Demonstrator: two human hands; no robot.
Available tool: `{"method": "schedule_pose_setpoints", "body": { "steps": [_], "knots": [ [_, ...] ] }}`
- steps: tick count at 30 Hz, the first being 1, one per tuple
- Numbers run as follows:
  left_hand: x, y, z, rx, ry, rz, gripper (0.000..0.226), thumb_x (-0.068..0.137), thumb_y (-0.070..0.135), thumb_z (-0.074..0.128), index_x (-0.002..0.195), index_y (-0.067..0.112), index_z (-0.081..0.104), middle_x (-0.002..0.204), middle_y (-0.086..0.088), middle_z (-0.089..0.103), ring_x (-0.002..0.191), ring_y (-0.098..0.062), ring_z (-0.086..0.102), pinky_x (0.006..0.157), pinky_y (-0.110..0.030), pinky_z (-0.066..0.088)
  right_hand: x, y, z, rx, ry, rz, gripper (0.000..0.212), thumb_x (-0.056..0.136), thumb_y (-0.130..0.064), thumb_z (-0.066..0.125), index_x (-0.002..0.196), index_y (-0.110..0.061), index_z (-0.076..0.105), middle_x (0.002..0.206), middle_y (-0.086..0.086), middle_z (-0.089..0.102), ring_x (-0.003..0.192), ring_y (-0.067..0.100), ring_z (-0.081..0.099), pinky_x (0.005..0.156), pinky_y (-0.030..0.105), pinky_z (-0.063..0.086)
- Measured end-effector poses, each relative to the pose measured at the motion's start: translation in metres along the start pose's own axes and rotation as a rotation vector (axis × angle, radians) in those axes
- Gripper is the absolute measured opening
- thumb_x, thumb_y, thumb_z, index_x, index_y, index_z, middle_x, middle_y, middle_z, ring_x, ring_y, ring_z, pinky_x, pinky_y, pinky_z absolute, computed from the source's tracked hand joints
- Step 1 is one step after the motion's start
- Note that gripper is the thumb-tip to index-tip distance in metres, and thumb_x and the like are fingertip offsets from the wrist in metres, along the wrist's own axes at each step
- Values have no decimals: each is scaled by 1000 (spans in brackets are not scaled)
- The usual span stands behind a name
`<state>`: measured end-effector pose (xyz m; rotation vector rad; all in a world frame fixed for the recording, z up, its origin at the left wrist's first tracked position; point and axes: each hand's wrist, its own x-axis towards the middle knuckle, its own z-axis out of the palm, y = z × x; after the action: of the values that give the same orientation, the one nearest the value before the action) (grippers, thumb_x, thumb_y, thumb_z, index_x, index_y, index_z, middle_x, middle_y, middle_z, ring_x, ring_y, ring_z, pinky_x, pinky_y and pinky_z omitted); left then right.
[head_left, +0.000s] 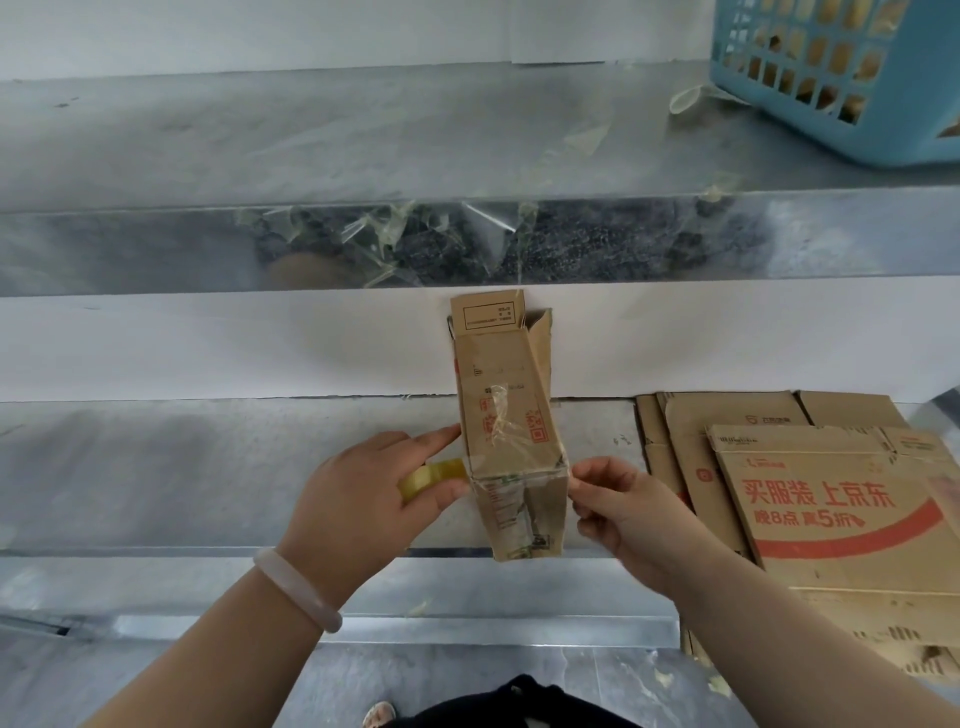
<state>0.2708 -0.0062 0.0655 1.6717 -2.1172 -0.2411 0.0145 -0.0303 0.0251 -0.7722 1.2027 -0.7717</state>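
Two grips hold a tall, creased brown cardboard box (506, 431) with red stamps over the steel table (208, 467) edge. The left grip (363, 499) clasps a yellowish tape roll (434, 475); the right grip (618, 504) pinches the box's taped corner. Flat cartons (810, 509) read "买服装 上京东".

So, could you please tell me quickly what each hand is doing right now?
Left hand: holds the tape roll against the cardboard box.
Right hand: pinches the box's right edge.

Both hands hold a cardboard box (506, 441); the left hand (363, 499) grips a tape roll (431, 478).
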Motion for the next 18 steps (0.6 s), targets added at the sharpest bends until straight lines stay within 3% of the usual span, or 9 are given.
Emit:
{"method": "schedule_pose_setpoints", "body": {
  "steps": [2,4,6,8,10,14,16,18],
  "knots": [
    [1,-1,-1,5,-7,-9,66,77,79,29,132,49,48,84,19,59,76,-1,54,65,-19,48,-4,-4,-4,-459,215,-261,22,83,-14,73,100,-26,67,92,-6,67,81,7,63,71,20,54],
    [2,-1,-2,9,-1,-5,68,75,81,28,131,48,50,88,21,60,78,0,54,66,-16,46,-9,-15,1,-629,350,-724,24,92,-26,64,112,-38,63,110,-17,64,101,-4,59,86,17,51],
    [2,1,-3,-3,16,-15,71,73,85,25,129,49,51,90,22,61,78,1,53,66,-10,40,-10,-27,12,-731,253,-1126,29,97,-36,51,124,-32,61,129,-13,59,122,3,52,102,21,43],
    [3,3,-3,-29,19,-31,71,71,86,26,126,50,54,88,22,60,77,1,53,65,-9,38,-4,-35,23,-932,85,-1354,35,100,-40,46,126,-22,62,136,-3,58,132,18,48,108,34,39],
    [2,5,-3,-59,27,-38,66,72,82,33,122,48,58,85,22,58,78,-1,56,66,-13,43,5,-33,32,-1085,-12,-1425,34,99,-40,50,123,-22,66,134,-5,60,136,22,45,108,43,40],
    [-1,4,0,-119,60,-66,54,71,77,43,107,42,61,84,24,59,74,0,58,65,-13,43,18,-16,33,-1086,-6,-1427,26,94,-31,62,119,-26,69,128,-9,64,133,21,49,106,51,42],
    [-3,2,0,-136,94,-7,49,75,75,46,100,37,62,95,28,58,80,1,58,65,-9,42,19,-16,32,-1063,-8,-1415,27,93,-29,63,119,-26,68,127,-8,65,133,21,49,108,51,40],
    [-7,-1,0,-140,169,99,45,82,69,47,98,32,67,111,22,57,91,2,56,68,-9,44,19,-18,30,-1044,-14,-1406,27,93,-27,64,120,-25,68,127,-7,65,133,20,49,109,52,39]
  ]
}}
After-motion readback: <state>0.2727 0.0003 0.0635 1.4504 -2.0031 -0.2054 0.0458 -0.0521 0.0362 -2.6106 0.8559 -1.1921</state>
